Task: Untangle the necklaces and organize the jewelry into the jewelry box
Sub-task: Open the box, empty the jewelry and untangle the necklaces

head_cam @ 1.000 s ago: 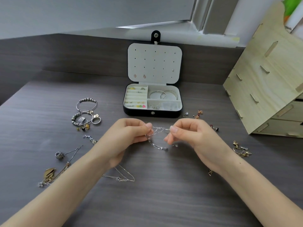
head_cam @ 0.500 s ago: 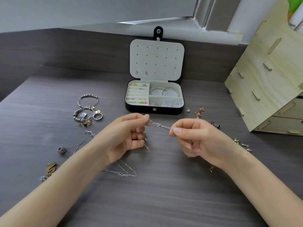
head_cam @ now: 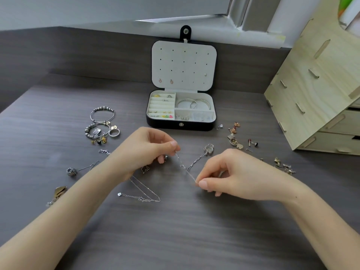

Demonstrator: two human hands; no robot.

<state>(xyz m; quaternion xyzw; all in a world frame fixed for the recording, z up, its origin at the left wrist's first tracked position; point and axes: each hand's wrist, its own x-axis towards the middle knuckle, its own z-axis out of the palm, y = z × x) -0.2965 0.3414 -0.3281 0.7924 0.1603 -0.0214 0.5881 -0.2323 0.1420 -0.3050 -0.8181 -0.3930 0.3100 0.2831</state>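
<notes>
Silver chain (head_cam: 184,168) stretches taut between your hands over the middle of the table (head_cam: 175,230). Your left hand (head_cam: 144,151) pinches its upper end between thumb and forefinger, the other fingers curled under. Your right hand (head_cam: 231,176), nearer the front edge, pinches the lower end the same way, thumb tip pressed to the forefinger. From mid-span a second strand branches toward the back right to a pendant (head_cam: 208,149); you cannot tell whether that pendant rests on the table or hangs just clear.

A loose chain (head_cam: 144,193) trails from under your left wrist and lies on the table toward the front edge.

At the middle of the back edge stands the box (head_cam: 165,124), its lid (head_cam: 184,63) upright against the back wall with a few studs pinned in it. Two bangles (head_cam: 192,104) sit in its back right compartment, and small pieces fill the ring rolls on its left side.

Beaded bracelets (head_cam: 102,115) and a ring (head_cam: 114,132) lie together left of the box. Earrings (head_cam: 233,133) are scattered to the right of the box, well apart from the bracelets. A wooden organizer (head_cam: 321,94) stands at the back right corner.
</notes>
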